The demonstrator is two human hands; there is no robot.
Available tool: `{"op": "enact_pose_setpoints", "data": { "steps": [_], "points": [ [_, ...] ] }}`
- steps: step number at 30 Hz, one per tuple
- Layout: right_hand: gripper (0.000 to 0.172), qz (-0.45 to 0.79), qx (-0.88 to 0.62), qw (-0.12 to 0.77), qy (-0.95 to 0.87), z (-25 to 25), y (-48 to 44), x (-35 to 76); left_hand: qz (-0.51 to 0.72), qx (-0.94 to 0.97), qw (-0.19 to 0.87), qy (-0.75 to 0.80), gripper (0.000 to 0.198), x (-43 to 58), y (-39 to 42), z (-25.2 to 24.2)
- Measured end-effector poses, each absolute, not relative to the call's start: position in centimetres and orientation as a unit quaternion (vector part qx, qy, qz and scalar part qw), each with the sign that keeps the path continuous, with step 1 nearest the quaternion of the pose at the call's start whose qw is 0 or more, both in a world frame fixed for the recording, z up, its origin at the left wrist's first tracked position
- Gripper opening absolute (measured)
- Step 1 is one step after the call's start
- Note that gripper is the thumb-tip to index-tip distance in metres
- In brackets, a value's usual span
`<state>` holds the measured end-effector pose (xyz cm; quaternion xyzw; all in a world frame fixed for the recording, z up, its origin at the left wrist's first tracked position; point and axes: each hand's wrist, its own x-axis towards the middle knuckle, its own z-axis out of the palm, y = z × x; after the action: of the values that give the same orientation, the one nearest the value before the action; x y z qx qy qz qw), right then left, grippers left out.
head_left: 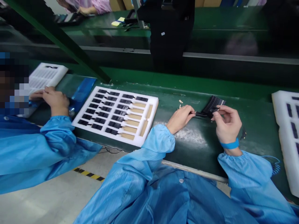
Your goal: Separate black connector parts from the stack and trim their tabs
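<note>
My left hand (182, 119) pinches one end of a thin black strip-like part (200, 114) between thumb and fingers. My right hand (227, 123), with a blue band around its wrist, has its fingers closed at the other end of that part. What exactly the part is cannot be made out. Just behind it, on the green bench, lies a ribbed black stack of thin pieces (213, 104). To the left of my left hand sits a white foam tray (153, 102) with black parts in many of its slots; several slots on its right side show brown bottoms.
Another white foam tray (281, 130) stands at the right edge. Small pale scraps (180, 101) lie behind my left hand. On the left, a co-worker's hand (56, 99) is by a further white tray (59, 73). A green post (70, 46) slants across the upper left.
</note>
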<state>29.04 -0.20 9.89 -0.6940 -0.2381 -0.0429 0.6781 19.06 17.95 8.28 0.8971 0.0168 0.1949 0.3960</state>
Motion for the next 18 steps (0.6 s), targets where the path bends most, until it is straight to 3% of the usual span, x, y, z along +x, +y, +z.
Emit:
{"op": "enact_pose_setpoints", "data": {
  "steps": [3,8,11,18],
  "points": [
    [0.028,-0.003,-0.681,0.702,-0.208,10.0,0.0,28.7,0.173,0.826,0.532,0.073,0.011,19.0,17.7,8.2],
    [0.026,0.022,-0.681,0.701,-0.21,9.4,0.1,27.9,0.104,0.677,0.718,0.125,0.031,19.2,16.3,7.9],
    [0.025,0.045,-0.686,0.693,-0.218,9.2,0.0,27.4,0.054,0.62,0.771,0.136,0.023,19.3,15.7,7.9],
    [0.022,0.04,-0.722,0.639,-0.261,9.2,-0.3,26.8,0.023,0.574,0.804,0.156,0.027,19.3,15.6,8.2]
  ]
}}
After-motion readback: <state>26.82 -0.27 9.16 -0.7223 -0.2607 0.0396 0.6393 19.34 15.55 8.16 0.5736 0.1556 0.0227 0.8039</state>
